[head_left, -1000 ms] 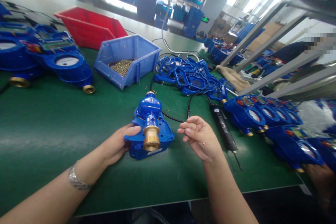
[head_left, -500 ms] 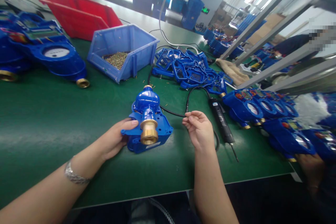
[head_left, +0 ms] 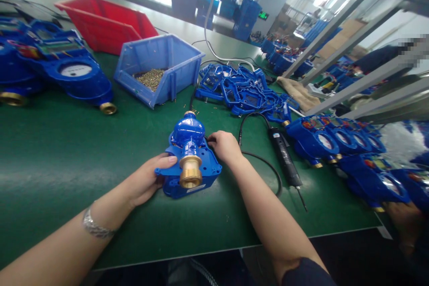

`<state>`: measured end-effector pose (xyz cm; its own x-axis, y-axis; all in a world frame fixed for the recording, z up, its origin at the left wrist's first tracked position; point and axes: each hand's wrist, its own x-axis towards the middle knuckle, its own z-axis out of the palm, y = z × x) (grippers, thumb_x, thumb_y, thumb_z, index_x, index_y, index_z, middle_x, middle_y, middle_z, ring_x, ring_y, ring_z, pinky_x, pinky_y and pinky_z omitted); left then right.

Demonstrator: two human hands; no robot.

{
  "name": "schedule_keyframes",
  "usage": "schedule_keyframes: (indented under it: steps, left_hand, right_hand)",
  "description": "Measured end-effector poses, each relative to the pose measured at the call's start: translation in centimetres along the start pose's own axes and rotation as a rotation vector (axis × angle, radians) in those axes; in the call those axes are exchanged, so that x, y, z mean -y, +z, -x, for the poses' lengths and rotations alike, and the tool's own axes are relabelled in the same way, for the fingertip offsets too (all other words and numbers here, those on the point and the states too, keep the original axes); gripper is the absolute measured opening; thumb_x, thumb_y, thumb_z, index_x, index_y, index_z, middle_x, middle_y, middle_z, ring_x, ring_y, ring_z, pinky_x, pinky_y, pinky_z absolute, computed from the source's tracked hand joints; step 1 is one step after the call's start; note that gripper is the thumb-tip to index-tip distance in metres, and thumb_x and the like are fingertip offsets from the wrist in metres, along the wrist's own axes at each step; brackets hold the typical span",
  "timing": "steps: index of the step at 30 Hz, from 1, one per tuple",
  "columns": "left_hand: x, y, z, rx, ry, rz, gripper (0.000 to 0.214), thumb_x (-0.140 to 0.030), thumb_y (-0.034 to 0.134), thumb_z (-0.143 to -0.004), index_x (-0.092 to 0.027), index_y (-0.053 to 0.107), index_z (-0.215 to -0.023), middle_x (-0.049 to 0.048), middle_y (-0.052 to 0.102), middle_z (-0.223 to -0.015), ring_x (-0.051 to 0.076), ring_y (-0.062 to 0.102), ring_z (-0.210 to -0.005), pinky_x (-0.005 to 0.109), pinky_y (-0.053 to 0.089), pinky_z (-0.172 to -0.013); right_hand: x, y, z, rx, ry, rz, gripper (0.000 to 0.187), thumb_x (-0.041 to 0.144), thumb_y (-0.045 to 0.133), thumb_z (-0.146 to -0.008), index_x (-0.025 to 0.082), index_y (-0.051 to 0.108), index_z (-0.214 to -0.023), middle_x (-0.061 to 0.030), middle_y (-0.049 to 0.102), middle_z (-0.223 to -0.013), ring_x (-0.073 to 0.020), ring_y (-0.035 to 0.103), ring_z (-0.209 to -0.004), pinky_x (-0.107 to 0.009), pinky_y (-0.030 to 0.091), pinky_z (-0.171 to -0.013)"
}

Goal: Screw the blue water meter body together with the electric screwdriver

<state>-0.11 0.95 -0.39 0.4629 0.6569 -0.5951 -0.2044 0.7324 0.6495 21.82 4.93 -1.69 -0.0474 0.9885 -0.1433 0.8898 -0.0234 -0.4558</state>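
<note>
A blue water meter body [head_left: 189, 154] with a brass threaded end lies upside down on the green mat [head_left: 67, 165] in front of me. My left hand [head_left: 147, 181] grips its left side, thumb on top. My right hand [head_left: 225, 146] rests against the meter's right rear edge with the fingers curled in a pinch; what they hold is too small to make out. A black electric screwdriver [head_left: 284, 161] with its cable lies just right of my right hand.
A blue bin of small brass screws [head_left: 157, 73] stands behind the meter, a red bin [head_left: 100, 20] further back. Finished meters [head_left: 67, 73] sit at the left, a pile of blue covers [head_left: 241, 94] behind, a row of meters [head_left: 335, 143] at right.
My right hand has moved left from beside the screwdriver cable to the meter's right rear edge. The left hand keeps its grip on the meter.
</note>
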Motion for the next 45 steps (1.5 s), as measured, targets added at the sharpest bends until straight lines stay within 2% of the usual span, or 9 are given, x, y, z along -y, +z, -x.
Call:
schedule_keyframes:
  steps: [7, 15, 20, 24, 34, 36, 38, 41, 45]
  left_hand:
    - [0.2, -0.1, -0.2, 0.037, -0.003, 0.010, 0.048, -0.044, 0.077, -0.058, -0.015, 0.065, -0.094, 0.0037, 0.073, -0.085, 0.018, 0.066, -0.081, 0.025, 0.054, -0.073]
    - [0.5, -0.3, -0.5, 0.065, 0.010, 0.048, 0.040, -0.041, 0.077, -0.061, -0.015, 0.069, -0.090, 0.0023, 0.073, -0.080, 0.017, 0.067, -0.077, 0.023, 0.054, -0.071]
    - [0.4, -0.2, -0.3, 0.068, 0.003, 0.049, 0.040, -0.041, 0.075, -0.063, -0.016, 0.069, -0.094, 0.0034, 0.074, -0.089, 0.017, 0.068, -0.080, 0.023, 0.055, -0.072]
    - [0.3, -0.2, -0.3, 0.100, 0.027, 0.051, 0.037, -0.040, 0.075, -0.065, -0.017, 0.069, -0.093, 0.0022, 0.074, -0.087, 0.016, 0.068, -0.079, 0.021, 0.054, -0.070]
    - [0.2, -0.1, -0.3, 0.125, 0.036, 0.048, 0.042, -0.040, 0.074, -0.067, -0.016, 0.067, -0.101, 0.0041, 0.074, -0.094, 0.018, 0.068, -0.083, 0.023, 0.053, -0.074]
    - [0.2, -0.1, -0.2, 0.130, 0.036, 0.049, 0.042, -0.039, 0.074, -0.067, -0.016, 0.067, -0.101, 0.0042, 0.073, -0.096, 0.018, 0.068, -0.084, 0.023, 0.053, -0.075]
    - [0.1, 0.0, -0.2, 0.136, 0.025, 0.047, 0.042, -0.040, 0.073, -0.067, -0.016, 0.066, -0.101, 0.0045, 0.073, -0.097, 0.018, 0.068, -0.085, 0.023, 0.053, -0.076]
    - [0.0, 0.1, -0.2, 0.091, 0.005, 0.033, 0.046, -0.041, 0.073, -0.065, -0.015, 0.065, -0.103, 0.0049, 0.073, -0.093, 0.018, 0.068, -0.085, 0.025, 0.053, -0.077]
    - [-0.2, 0.3, -0.2, 0.043, -0.011, 0.024, 0.055, -0.044, 0.077, -0.057, -0.013, 0.064, -0.100, 0.0058, 0.073, -0.088, 0.019, 0.067, -0.081, 0.026, 0.052, -0.074]
  right_hand:
    - [0.0, -0.2, -0.4, 0.102, -0.097, 0.144, 0.014, 0.012, 0.056, -0.086, 0.013, 0.067, -0.094, -0.0060, 0.063, -0.091, -0.0167, 0.058, -0.084, -0.032, 0.044, -0.081]
    - [-0.5, 0.1, -0.7, 0.043, -0.067, -0.028, 0.006, 0.005, 0.061, -0.079, 0.011, 0.064, -0.080, -0.0037, 0.061, -0.086, -0.0150, 0.056, -0.082, -0.031, 0.045, -0.080]
    - [0.0, -1.9, 2.7, -0.062, -0.020, -0.316, 0.003, 0.010, 0.061, -0.076, 0.011, 0.063, -0.079, -0.0026, 0.063, -0.076, -0.0131, 0.057, -0.070, -0.025, 0.045, -0.068]
    - [1.4, -3.9, 7.0, -0.067, -0.098, -0.472, 0.002, 0.013, 0.064, -0.073, 0.015, 0.063, -0.072, -0.0003, 0.063, -0.074, -0.0126, 0.058, -0.071, -0.024, 0.046, -0.067]
    - [3.0, -5.0, 8.7, -0.050, -0.278, -0.202, 0.015, -0.001, 0.066, -0.074, 0.014, 0.068, -0.073, -0.0009, 0.063, -0.075, -0.0107, 0.059, -0.072, -0.020, 0.044, -0.068]
    - [3.0, -5.8, 8.5, 0.050, -0.321, -0.171, 0.014, 0.002, 0.065, -0.077, 0.015, 0.070, -0.075, -0.0010, 0.064, -0.077, -0.0110, 0.060, -0.074, -0.020, 0.045, -0.069]
    - [2.8, -6.5, 7.5, 0.111, -0.256, -0.148, 0.013, 0.005, 0.065, -0.079, 0.017, 0.071, -0.079, 0.0002, 0.065, -0.080, -0.0108, 0.061, -0.076, -0.019, 0.046, -0.071]
    - [1.5, -6.0, 4.0, -0.013, -0.007, -0.038, 0.015, 0.008, 0.061, -0.082, 0.018, 0.070, -0.088, -0.0015, 0.067, -0.086, -0.0130, 0.061, -0.082, -0.023, 0.046, -0.077]
    - [-0.8, -3.0, -1.5, -0.028, 0.070, 0.070, 0.010, 0.006, 0.066, -0.077, 0.012, 0.067, -0.084, -0.0067, 0.064, -0.089, -0.0177, 0.059, -0.086, -0.033, 0.046, -0.082]
